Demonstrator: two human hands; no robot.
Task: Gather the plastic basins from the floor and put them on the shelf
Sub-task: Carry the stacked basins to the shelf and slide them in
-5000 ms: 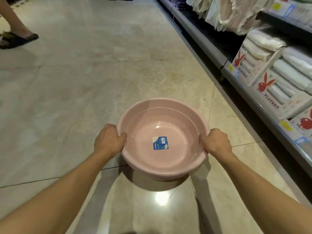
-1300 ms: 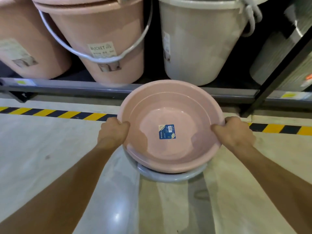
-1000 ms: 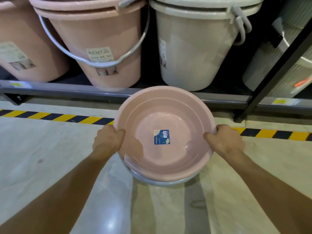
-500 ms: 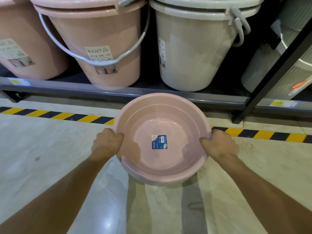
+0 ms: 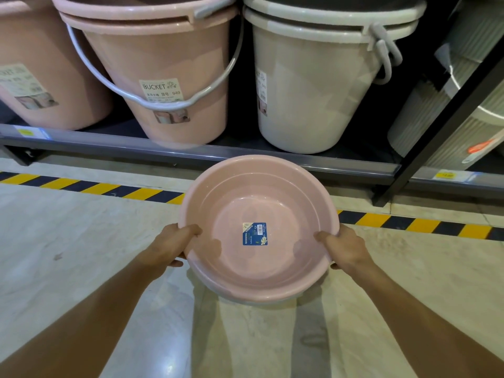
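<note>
Pink basin point(image 5: 278, 266) in left hand point(image 5: 170, 248) and right hand point(image 5: 345, 248) grip.

Bright light from above shines on the glossy pale stone floor point(image 5: 81, 255); arm shadows fall below, edges bend, picture is sharp
</note>
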